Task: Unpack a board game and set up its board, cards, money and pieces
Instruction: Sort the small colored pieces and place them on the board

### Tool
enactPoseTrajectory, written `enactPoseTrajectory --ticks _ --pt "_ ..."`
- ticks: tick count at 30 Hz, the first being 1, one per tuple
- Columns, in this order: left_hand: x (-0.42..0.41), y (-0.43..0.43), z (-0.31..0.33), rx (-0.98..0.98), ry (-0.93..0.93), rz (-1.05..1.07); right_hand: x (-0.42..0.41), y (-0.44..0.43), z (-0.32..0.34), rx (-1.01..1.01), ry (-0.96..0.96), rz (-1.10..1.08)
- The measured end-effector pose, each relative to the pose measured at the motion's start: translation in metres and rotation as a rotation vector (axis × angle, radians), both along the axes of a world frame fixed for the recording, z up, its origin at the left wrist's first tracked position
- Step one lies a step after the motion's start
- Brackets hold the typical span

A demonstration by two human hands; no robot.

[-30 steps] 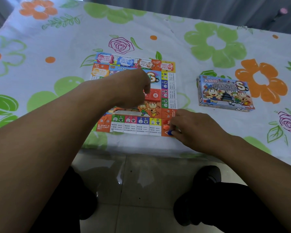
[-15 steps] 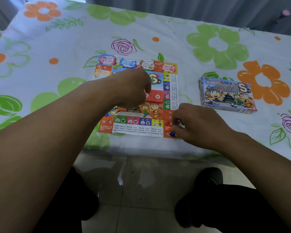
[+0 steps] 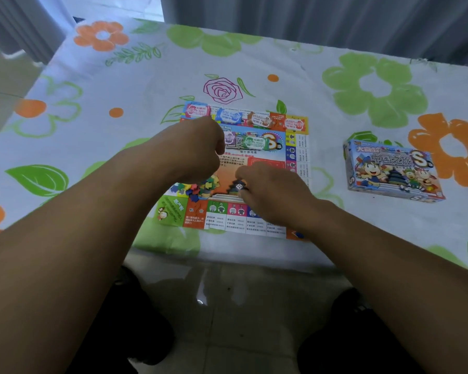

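I am looking down at the surface, which is lying under a white cloth printed with big green and orange flowers. The game board is lying flat near the front edge, straight ahead of me, and both of my hands are hovering over its lower middle. Well off to the right of the hands, the game box is resting on the cloth, picture side up, apart from the board. Along the far edge of the board, beyond both hands, four little stacks of paper money are sitting in a row, pink, blue, brown and red, and a green note is lying just past my left hand near the board's centre. My left hand is curled into a loose fist above the board's left half; I cannot tell whether it is gripping anything. Just beneath and in front of it, a heap of small coloured pieces is lying on the board. My right hand is reaching in palm down, with its fingertips pinching a small dark die with white pips, just right of that heap.
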State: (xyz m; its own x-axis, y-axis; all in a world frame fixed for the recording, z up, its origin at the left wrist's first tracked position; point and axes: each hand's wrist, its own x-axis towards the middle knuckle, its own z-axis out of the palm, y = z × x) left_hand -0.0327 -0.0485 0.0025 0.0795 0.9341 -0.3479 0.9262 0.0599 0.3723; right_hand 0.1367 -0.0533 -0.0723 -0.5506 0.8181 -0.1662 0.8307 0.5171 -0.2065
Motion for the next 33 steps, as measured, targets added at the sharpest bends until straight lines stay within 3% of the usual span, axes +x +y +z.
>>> enactPoseTrajectory --ticks 8,16,23,33 --pt "-0.010 0.003 -0.001 0.006 -0.032 0.028 -0.020 0.007 -0.008 0.022 -0.063 -0.003" --pt "0.006 0.010 -0.005 0.104 -0.046 0.007 -0.011 0.031 0.007 0.045 0.125 -0.160" --pt "0.026 0.015 -0.014 0.056 0.009 -0.022 0.028 0.069 0.008 0.040 0.224 -0.364" --pt "0.032 0.018 -0.019 -0.008 0.026 -0.045 0.054 0.094 -0.011 0.045 0.229 -0.437"
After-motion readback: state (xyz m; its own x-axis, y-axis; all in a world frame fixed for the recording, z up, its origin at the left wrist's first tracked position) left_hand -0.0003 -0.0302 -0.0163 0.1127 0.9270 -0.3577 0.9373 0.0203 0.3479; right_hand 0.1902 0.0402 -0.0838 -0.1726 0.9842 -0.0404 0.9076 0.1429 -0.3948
